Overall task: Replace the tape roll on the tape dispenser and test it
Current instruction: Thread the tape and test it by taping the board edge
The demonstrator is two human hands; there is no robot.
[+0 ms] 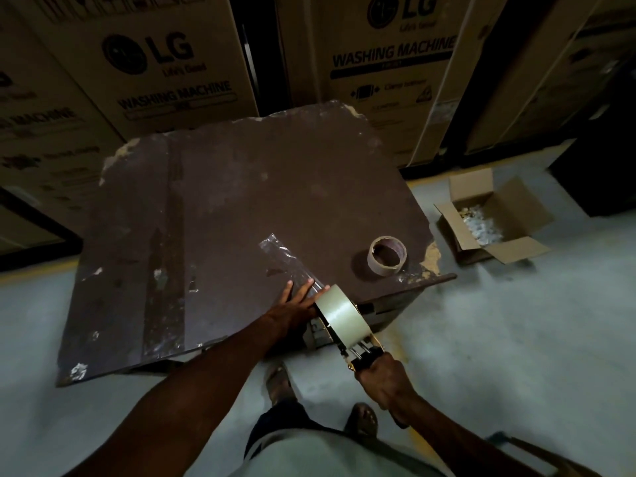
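Observation:
My right hand (385,383) grips the black handle of the tape dispenser (358,356), which carries a full pale roll of tape (340,313). The dispenser's front end rests on the near edge of the dark brown board (223,208). A strip of clear tape (287,258) runs from the dispenser away across the board. My left hand (296,302) lies flat, fingers spread, pressing on the near end of that strip just left of the roll. An empty brown cardboard tape core (387,255) stands on the board's right side.
Large washing machine cartons (165,63) stand close behind the board. An open cardboard box (495,218) holding white scraps sits on the grey floor to the right. My feet (280,383) are on the floor below the board's near edge.

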